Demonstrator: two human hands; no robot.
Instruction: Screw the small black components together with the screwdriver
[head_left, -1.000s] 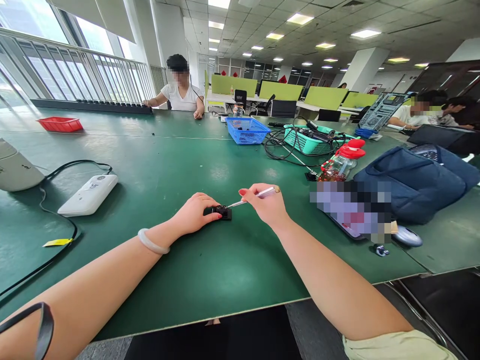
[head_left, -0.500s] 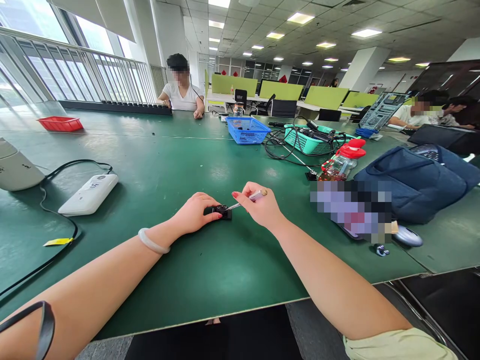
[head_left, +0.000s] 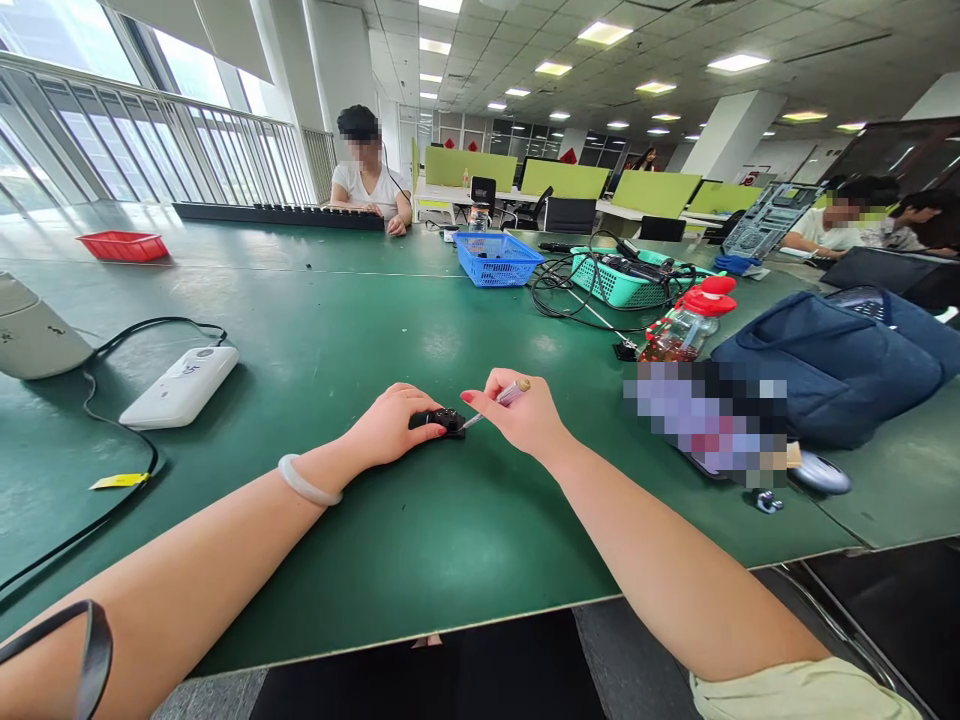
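My left hand point(head_left: 390, 428) rests on the green table with thumb and fingers closed on a small black part point(head_left: 450, 420). The part lies on the table, and its left end is hidden under my fingers. My right hand point(head_left: 525, 412) pinches a slim screwdriver-like tool point(head_left: 504, 400) with a thin metal shaft and a pale handle with a brownish end. Its shaft slants down to the left, with the tip at the right edge of the black part. Whether the tip touches the part I cannot tell.
A white box-shaped device point(head_left: 180, 388) and a black cable lie left. Ahead are a red tray point(head_left: 124, 246), a blue basket point(head_left: 499, 262) and a green basket point(head_left: 619, 285) with cables. A bottle point(head_left: 686, 325) and dark blue bag point(head_left: 832, 365) stand right. A person point(head_left: 369, 185) sits opposite.
The tool's tip has moved from the top of the black part to its right edge, slightly lower. Across the table, the long black strip by the seated person has slid right.
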